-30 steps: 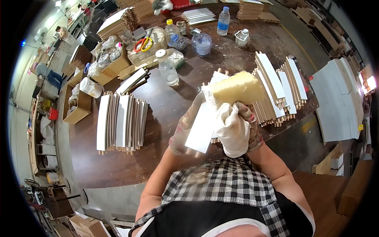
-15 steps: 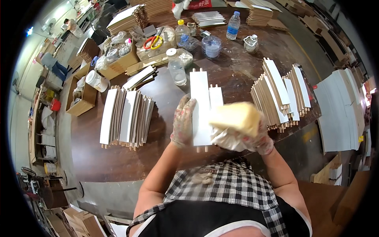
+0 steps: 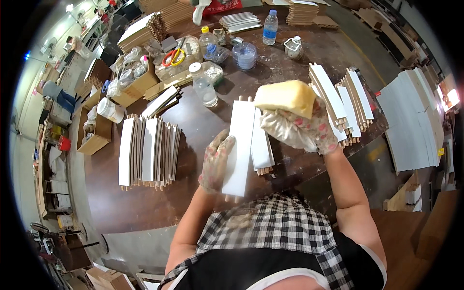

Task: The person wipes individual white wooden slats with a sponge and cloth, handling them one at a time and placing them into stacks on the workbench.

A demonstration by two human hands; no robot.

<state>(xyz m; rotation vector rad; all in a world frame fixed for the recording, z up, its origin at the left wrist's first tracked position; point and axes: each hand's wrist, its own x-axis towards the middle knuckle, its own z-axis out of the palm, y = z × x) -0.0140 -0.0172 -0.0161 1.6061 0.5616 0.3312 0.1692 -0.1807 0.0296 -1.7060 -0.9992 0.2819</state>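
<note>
My left hand (image 3: 216, 163), in a flower-patterned work glove, grips the left edge of a white board (image 3: 239, 150) with wooden dowels at both ends. The board is slightly tilted, its near end close to my apron. Under its right side lies a second white board with dowels (image 3: 261, 150), resting on the table. My right hand (image 3: 320, 128), gloved alike, is closed around a yellow sponge block (image 3: 285, 95) and a crumpled white cloth (image 3: 287, 129). Both are held up right of the far end of the boards, hiding part of the table behind.
A stack of dowelled boards (image 3: 150, 151) stands on the left of the brown table (image 3: 140, 208), another stack (image 3: 345, 106) on the right. Farther back are a clear jar (image 3: 205, 89), a water bottle (image 3: 270, 29), red and yellow scissors (image 3: 175, 58) and a cardboard box (image 3: 99, 140).
My right hand has lifted away to the far right with the sponge and cloth. The board in my left hand has come nearer and tilted, uncovering more of the second board.
</note>
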